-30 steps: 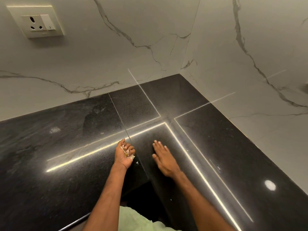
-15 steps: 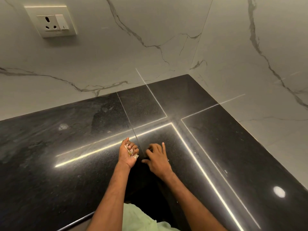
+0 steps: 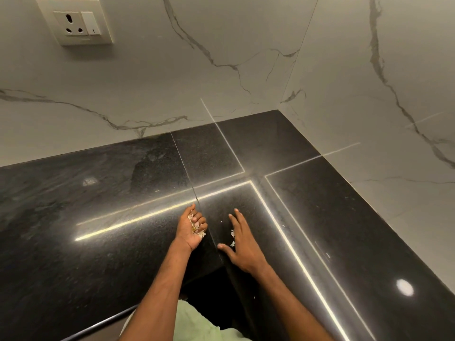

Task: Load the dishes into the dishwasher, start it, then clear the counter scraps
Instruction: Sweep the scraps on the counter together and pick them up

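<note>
My left hand [image 3: 190,230] lies palm up on the black stone counter [image 3: 98,242], its fingers curled round a small heap of pale food scraps [image 3: 196,227]. My right hand [image 3: 242,244] rests flat on the counter just to the right, fingers straight and spread. A few loose scraps [image 3: 232,236] lie on the stone by its thumb side, and one tiny crumb [image 3: 221,221] sits a little farther back. No dishes or dishwasher are in view.
The counter fills an inner corner between two white marble walls [image 3: 246,57]. A wall socket with a switch [image 3: 77,22] sits high on the left wall. The counter's front edge [image 3: 103,323] runs at bottom left, above my green shirt.
My right hand curled towards the left hand half a second ago and has now spread flat again further right. The left hand keeps holding the scraps in the same spot.
</note>
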A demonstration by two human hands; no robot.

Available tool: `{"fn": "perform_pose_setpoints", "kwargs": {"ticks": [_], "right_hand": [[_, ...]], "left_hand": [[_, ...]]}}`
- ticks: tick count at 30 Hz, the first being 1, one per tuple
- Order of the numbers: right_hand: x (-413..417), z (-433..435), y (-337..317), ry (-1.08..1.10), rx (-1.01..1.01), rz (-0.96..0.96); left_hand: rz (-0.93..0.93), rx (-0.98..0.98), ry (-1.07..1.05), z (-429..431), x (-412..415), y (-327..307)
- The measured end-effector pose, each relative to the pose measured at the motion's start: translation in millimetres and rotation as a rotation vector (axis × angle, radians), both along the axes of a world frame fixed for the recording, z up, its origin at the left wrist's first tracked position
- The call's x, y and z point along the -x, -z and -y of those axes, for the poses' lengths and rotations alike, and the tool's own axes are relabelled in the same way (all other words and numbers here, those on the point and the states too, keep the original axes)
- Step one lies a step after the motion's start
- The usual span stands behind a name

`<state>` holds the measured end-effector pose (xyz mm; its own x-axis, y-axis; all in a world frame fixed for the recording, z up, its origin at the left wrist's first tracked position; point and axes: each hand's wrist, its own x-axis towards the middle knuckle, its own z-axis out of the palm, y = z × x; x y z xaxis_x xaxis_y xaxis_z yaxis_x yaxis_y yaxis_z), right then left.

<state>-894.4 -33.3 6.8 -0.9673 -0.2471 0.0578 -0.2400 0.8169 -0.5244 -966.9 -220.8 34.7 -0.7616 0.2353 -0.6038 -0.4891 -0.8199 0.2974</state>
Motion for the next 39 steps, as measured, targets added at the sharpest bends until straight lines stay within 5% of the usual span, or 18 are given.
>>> {"fn": "perform_pose_setpoints", "kwargs": {"ticks": [12,18,39], "right_hand": [[2,-19,6,-0.183,-0.002,-0.253],[-8,-45,-4,0.200,0.237,-0.147],[-64,-36,-6,-0.017,-0.167,-0.265]], "left_hand": [[0.007,0.014,0.011,-5,-6,0],[-0.001,-0.004,0.032,-12,-8,1],[0.025,0.007,0.052,-24,-29,1]]}}
